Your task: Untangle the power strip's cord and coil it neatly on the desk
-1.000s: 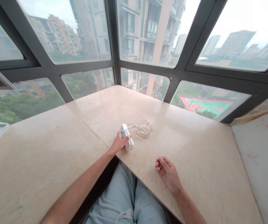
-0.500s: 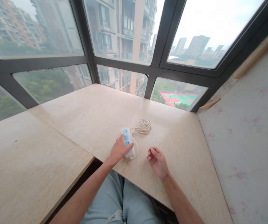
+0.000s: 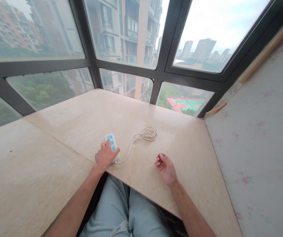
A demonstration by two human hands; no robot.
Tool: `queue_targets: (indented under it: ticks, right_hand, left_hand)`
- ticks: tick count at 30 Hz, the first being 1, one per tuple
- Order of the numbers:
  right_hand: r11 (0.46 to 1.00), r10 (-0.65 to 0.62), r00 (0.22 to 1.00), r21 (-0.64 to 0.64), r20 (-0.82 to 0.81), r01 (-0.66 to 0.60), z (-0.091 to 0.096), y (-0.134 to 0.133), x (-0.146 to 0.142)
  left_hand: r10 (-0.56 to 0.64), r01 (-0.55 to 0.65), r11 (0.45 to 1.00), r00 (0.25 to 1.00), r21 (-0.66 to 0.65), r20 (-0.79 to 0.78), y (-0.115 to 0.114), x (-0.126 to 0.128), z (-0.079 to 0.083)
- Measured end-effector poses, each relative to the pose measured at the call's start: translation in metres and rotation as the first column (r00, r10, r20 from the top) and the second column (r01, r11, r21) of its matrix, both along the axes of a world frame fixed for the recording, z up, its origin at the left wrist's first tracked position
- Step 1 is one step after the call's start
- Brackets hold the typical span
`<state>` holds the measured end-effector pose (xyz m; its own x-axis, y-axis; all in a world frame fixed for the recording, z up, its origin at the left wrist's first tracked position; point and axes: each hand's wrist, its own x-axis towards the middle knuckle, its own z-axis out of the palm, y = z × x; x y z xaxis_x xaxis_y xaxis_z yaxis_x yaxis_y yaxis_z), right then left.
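Observation:
A white power strip (image 3: 112,144) with blue sockets lies on the beige stone tabletop (image 3: 176,141), sockets up. My left hand (image 3: 105,156) grips its near end, a ring on one finger. Its white cable (image 3: 128,152) runs right and back to a loose coil (image 3: 149,133) further out on the table. My right hand (image 3: 165,167) rests on the tabletop to the right, fingers curled loosely with nothing in them, well apart from the strip and the coil.
The tabletop has a second slab (image 3: 33,171) at left, with a gap near my knees. Dark-framed windows (image 3: 159,72) ring the far edge. A pale wall (image 3: 259,131) with faint pink marks borders the right side. My legs in light trousers (image 3: 121,210) sit under the table.
My left hand has slid the power strip leftward and toward me, stretching the cable out from the coil. One second ago the strip stood on its side; it now lies flat. The right hand barely moved.

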<state>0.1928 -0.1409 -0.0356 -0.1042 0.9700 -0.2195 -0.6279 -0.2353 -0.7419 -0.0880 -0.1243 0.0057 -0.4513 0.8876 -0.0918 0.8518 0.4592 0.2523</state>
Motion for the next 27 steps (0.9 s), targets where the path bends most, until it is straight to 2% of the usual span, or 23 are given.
queue_targets:
  ticks: [8,10,12,15,17,18,19,21,22,23,27]
  right_hand:
    - [1.0,0.0,0.999,-0.015,-0.049,0.0,-0.003,0.001,-0.001]
    - [1.0,-0.003,0.999,-0.015,-0.053,0.002,-0.004,0.0,-0.002]
    - [1.0,-0.002,0.999,-0.015,-0.054,0.001,-0.004,0.001,-0.004]
    - [1.0,0.009,0.999,-0.015,-0.053,-0.01,-0.004,0.001,-0.005]
    - [1.0,0.012,0.999,-0.017,-0.053,-0.013,-0.004,0.001,-0.004]
    - [1.0,0.013,0.999,-0.019,-0.053,-0.014,-0.004,0.002,-0.004]
    - [1.0,0.014,0.998,-0.022,-0.054,-0.016,-0.004,0.002,-0.003]
    - [0.999,0.02,0.998,-0.031,-0.055,-0.022,-0.004,0.002,-0.002]
    - [0.999,0.022,0.998,-0.034,-0.055,-0.023,-0.004,0.002,-0.002]
    - [0.999,0.022,0.998,-0.037,-0.054,-0.024,-0.005,0.002,-0.002]
    - [0.999,0.023,0.999,-0.04,-0.042,-0.025,-0.005,0.002,-0.005]
  left_hand:
    - [0.16,-0.159,0.987,0.986,0.021,-0.055,0.022,-0.066,0.007]
    - [0.158,-0.152,0.987,0.981,0.052,-0.114,0.025,-0.075,0.009]
    - [0.115,-0.091,0.988,0.973,0.128,-0.199,0.027,-0.078,0.011]
    - [-0.016,0.087,0.963,0.964,0.257,-0.267,0.033,-0.073,0.014]
    - [-0.246,0.301,0.916,0.944,0.265,-0.222,0.038,-0.068,0.016]
    - [-0.408,0.439,0.866,0.897,0.24,-0.17,0.041,-0.066,0.017]
    - [-0.564,0.573,0.793,0.819,0.206,-0.106,0.042,-0.063,0.018]
    - [-0.766,0.757,0.638,0.643,0.141,0.013,0.043,-0.06,0.019]
    - [-0.803,0.795,0.595,0.594,0.114,0.047,0.043,-0.058,0.018]
    - [-0.815,0.809,0.58,0.577,0.093,0.061,0.042,-0.056,0.018]
    - [-0.795,0.786,0.606,0.606,0.12,0.045,0.042,-0.045,0.01]
